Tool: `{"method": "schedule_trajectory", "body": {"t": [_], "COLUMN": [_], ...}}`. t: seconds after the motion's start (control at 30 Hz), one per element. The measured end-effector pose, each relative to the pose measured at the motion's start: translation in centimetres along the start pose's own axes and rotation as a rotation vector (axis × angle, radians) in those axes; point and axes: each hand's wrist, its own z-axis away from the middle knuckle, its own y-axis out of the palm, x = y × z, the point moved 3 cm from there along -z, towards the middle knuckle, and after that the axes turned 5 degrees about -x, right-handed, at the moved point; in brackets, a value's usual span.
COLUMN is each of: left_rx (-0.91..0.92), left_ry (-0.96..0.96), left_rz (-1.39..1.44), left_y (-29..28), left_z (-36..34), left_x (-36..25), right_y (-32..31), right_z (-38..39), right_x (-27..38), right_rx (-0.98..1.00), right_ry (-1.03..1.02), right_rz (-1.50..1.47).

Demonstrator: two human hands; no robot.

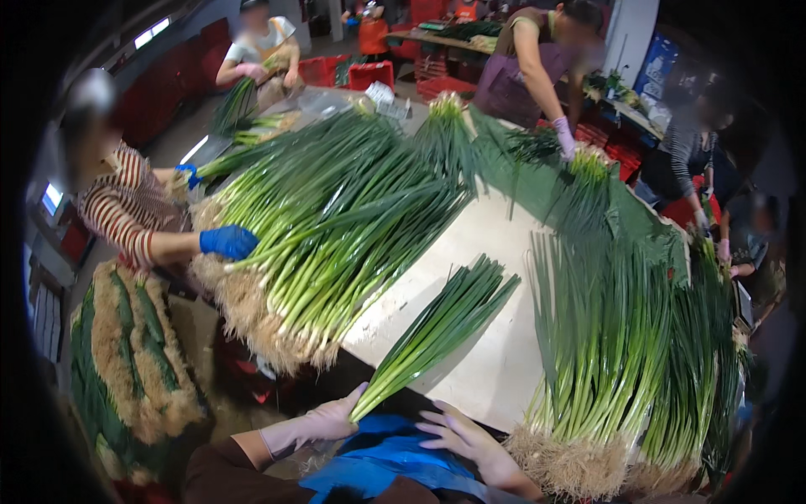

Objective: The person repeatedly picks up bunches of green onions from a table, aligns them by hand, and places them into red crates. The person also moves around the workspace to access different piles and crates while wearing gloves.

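A bunch of green onions (pixel 437 336) is held at its pale stem end in my left hand (pixel 334 417), closed around it. The long green leaves reach away over the pale tabletop (pixel 437 281). My right hand (pixel 472 443) wears a pale glove and has its fingers spread, with nothing in it. It lies by the table's near edge, between the held bunch and the hairy roots of a large pile of green onions (pixel 600 370) on the right. A blue apron (pixel 378 458) shows between my forearms.
Another big green onion heap (pixel 327 244) covers the left of the table, where a co-worker's blue-gloved hand (pixel 228 242) touches it. More rooted bundles (pixel 138 361) are stacked low at left. Another co-worker's pink-gloved hand (pixel 564 139) reaches a far bundle (pixel 592 164). Red crates (pixel 369 76) stand behind.
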Motion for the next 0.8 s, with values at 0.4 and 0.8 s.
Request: {"method": "schedule_trajectory", "body": {"t": [0.4, 0.8], "left_rx": [-0.125, -0.373], "left_ry": [0.072, -0.039], "left_rz": [-0.258, -0.148], "left_y": [11.0, 13.6], "left_z": [9.6, 16.1], "left_x": [6.6, 8.6], "right_y": [1.8, 11.3], "right_z": [-8.3, -9.0], "right_x": [-3.1, -2.8], "right_rx": [0.131, 0.321], "right_ry": [-0.162, -0.067], "right_rz": [-0.344, -0.227]}}
